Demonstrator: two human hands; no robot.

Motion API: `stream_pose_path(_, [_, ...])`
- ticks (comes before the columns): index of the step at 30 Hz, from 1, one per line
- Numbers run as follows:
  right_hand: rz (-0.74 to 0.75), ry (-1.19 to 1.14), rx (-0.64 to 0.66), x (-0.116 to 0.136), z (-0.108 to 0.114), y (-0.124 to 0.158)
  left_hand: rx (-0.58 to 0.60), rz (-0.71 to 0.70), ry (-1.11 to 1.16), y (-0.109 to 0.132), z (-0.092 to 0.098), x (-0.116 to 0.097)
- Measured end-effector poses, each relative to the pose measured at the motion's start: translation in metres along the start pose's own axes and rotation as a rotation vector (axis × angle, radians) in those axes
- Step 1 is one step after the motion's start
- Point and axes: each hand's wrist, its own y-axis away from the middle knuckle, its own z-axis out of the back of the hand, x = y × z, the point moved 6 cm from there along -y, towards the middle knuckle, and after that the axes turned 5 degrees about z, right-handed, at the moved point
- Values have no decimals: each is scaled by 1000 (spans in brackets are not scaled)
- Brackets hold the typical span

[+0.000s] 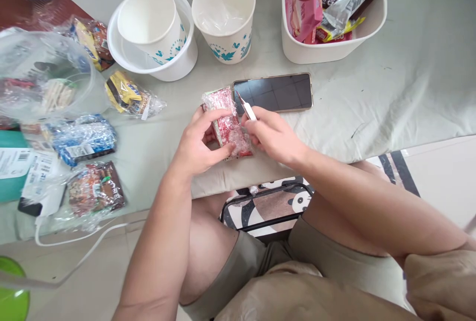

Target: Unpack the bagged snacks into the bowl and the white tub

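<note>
Near the table's front edge, my left hand [199, 140] grips a red and white packet [225, 125] wrapped in crinkled clear plastic, fingers along its left side and thumb on its lower part. My right hand [277, 135] is closed around a small white tool [249, 111] with a thin pointed tip, which is aimed up and left beside the packet's upper right. The right fingertips are close to the packet's right edge; whether they touch it I cannot tell. Just behind the tool lies a dark phone [274, 92], face up.
Behind stand a white bowl [189, 58] holding a paper cup [147, 16], another paper cup [226, 38] with clear plastic inside, and a white bin [334, 52] of snacks. Wrapped snacks [89, 137], a clear tub [74, 95] and a white cable [85, 234] lie left.
</note>
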Motion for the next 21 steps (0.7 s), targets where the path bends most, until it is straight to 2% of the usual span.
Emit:
stream_pose_path(3, [-99,-280,22,-5,-1,1,-19,-1,-38,-2,0,-2])
stream_pose_path(9, [-85,-518,148,6,-6,8,-40,-67,-71,-3,1,-4])
stream_pose_path(12, [-212,-575,222,5,-17,13,-45,-111,-50,-3,0,-4])
stream_pose_path(17, [-466,-610,188,-3,-30,18,-74,-155,-87,-2,1,-7])
stream_pose_path(21, [-515,-533,177,-4,-30,20,-174,-212,-159,-2,7,-12])
